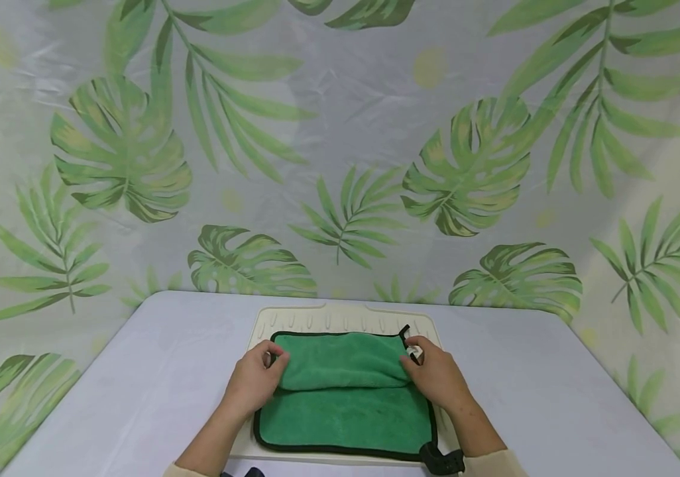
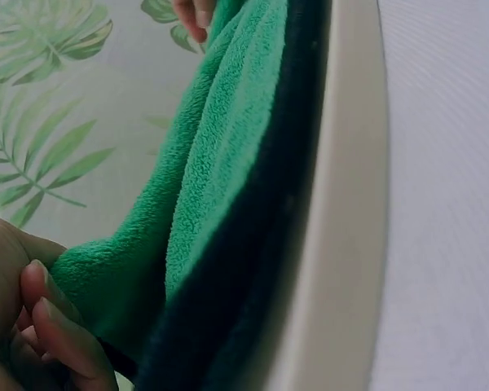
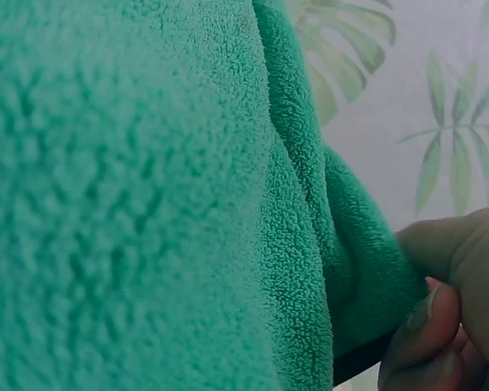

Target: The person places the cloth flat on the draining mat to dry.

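A green plush towel (image 1: 346,419) with a black edge lies on a cream board, its far part folded over toward the near side. My left hand (image 1: 258,375) pinches the fold at its left end; in the left wrist view the thumb and fingers (image 2: 73,342) close on the cloth. At the right end my right hand (image 1: 437,372) pinches the fold too, and the right wrist view has its fingertips (image 3: 424,322) on the towel's corner by the dark edging. A black loop sticks up from the towel's far right corner.
Under the towel is the cream board (image 1: 310,318), with a ridged far end. It rests on a white-covered table (image 1: 549,391). Behind the table hangs a leaf-patterned cloth (image 1: 364,132). A black strap (image 1: 441,460) is around the right wrist.
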Demonstrator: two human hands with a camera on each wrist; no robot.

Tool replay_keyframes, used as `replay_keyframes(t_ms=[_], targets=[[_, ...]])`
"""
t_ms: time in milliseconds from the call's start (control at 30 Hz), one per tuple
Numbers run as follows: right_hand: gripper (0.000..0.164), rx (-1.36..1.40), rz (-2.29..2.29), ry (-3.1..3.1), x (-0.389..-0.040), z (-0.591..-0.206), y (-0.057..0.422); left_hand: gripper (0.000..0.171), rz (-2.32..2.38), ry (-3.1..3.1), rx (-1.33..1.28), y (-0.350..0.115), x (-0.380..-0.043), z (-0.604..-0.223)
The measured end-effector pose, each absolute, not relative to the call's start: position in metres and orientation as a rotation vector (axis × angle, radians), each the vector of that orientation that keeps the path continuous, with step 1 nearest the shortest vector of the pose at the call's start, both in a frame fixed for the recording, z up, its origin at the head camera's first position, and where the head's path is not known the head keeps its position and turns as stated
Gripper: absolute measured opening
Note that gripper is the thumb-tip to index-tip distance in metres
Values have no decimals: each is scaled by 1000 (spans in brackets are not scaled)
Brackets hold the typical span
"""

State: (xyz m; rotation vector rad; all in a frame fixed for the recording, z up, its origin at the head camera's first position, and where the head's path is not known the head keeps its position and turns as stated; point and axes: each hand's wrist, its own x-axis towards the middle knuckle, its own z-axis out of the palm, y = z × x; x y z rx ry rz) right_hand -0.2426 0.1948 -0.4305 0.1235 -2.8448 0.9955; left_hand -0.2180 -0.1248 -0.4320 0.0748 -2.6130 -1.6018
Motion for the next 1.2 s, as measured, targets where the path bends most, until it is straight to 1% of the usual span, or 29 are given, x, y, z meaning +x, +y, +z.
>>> replay_keyframes(t_ms=[67,333,433,533,633,700,833,967,1067,1200], targets=[[36,123,962,-2852,-242,-432,195,17,-1558,-2639,75,-125,-218,-432],[36,136,896,-2844,-242,-436,196,30,-1500,-2699,50,-127,-215,-431],[38,145,888,-2847,-244,-437,195,30,-1348,-2705,73,-129,-217,-430],[44,155,891,-2873,-244,-437,195,27,-1195,-2689,122,-132,-219,-429],[48,160,895,-2898,-243,-437,194,27,-1161,-2659,117,-133,-221,-430],[45,159,879,-2907,-242,-437,193,27,-1198,-2634,98,-133,-223,-431],[30,147,806,-2918,-242,-436,193,21,-1254,-2600,65,-132,-225,-434],[28,149,754,-2921,-245,-433,194,15,-1245,-2619,32,-134,-226,-436],[26,127,739,-2902,-246,-430,195,25,-1269,-2671,4,-136,-225,-436],[17,119,745,-2871,-247,-427,198,40,-1317,-2732,-23,-134,-225,-437]])
